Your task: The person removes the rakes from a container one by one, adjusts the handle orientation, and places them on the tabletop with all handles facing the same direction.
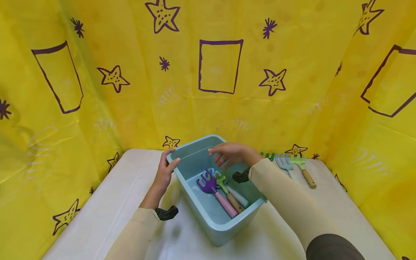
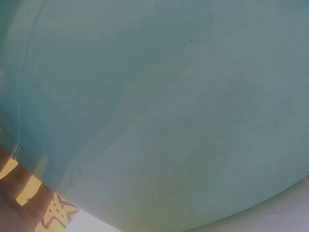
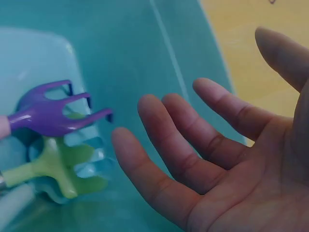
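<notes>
A light blue plastic bin (image 1: 195, 202) stands at an angle on the white table. My left hand (image 1: 164, 173) grips its far left rim, thumb over the edge; the bin's wall (image 2: 169, 96) fills most of the left wrist view. Inside lie a purple hand fork (image 1: 208, 184) with a pink handle, a light green hand rake (image 1: 222, 182) with a wooden handle, and a pale blue tool (image 1: 238, 196) partly beneath them. Over the bin's far right side hovers my right hand (image 1: 232, 153), holding nothing. In the right wrist view its fingers (image 3: 159, 130) are spread and apart from the tools.
Right of the bin, on the white table (image 1: 325, 202), lie a light blue hand fork (image 1: 286, 164), another light green rake (image 1: 302, 168) with a wooden handle, and a dark green rake (image 1: 268, 156) partly hidden by my right arm. Yellow patterned curtains (image 1: 221, 108) surround the table.
</notes>
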{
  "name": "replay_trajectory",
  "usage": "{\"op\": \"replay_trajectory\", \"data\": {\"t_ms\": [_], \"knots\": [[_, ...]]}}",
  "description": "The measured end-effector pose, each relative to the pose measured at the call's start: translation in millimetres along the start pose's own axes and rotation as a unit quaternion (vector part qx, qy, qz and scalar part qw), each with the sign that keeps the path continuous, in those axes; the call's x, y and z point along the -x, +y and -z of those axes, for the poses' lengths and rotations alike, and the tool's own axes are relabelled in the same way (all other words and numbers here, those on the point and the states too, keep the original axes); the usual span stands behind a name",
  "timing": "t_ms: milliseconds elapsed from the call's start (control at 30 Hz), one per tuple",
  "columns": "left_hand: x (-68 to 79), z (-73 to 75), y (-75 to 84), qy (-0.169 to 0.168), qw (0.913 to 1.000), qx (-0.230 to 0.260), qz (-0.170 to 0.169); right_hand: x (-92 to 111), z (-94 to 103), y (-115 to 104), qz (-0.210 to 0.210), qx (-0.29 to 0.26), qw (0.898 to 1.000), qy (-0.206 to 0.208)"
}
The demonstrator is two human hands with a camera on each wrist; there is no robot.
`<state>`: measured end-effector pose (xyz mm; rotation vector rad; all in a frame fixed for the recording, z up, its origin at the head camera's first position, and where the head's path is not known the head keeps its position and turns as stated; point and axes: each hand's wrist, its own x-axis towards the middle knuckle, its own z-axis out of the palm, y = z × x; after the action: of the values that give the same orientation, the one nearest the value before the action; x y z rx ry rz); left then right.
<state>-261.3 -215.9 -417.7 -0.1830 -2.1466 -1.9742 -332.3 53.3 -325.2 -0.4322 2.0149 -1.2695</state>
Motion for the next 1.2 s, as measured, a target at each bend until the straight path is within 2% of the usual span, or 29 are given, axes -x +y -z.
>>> {"op": "replay_trajectory", "data": {"t_ms": [167, 300, 567, 867, 1200], "knots": [[0.4, 0.5, -0.6, 0.0, 1.0, -0.003, -0.005, -9, -12.7, 15, -0.028, -0.004, 0.999, -0.02], [0.5, 2.3, 1.0, 0.002, 1.0, -0.005, -0.007, -16, -20.8, 22, -0.057, 0.017, 0.998, -0.036], [-0.4, 1.0, -1.3, 0.0, 1.0, -0.002, -0.009, -19, -24.0, 33, -0.122, 0.039, 0.989, -0.067], [-0.8, 0.5, -1.0, -0.001, 1.0, 0.0, -0.007, -21, -25.9, 38, -0.192, 0.071, 0.972, -0.112], [0.4, 0.0, 0.2, 0.001, 1.0, -0.003, -0.003, -19, -34.8, 41, -0.22, 0.149, 0.951, -0.159]]}}
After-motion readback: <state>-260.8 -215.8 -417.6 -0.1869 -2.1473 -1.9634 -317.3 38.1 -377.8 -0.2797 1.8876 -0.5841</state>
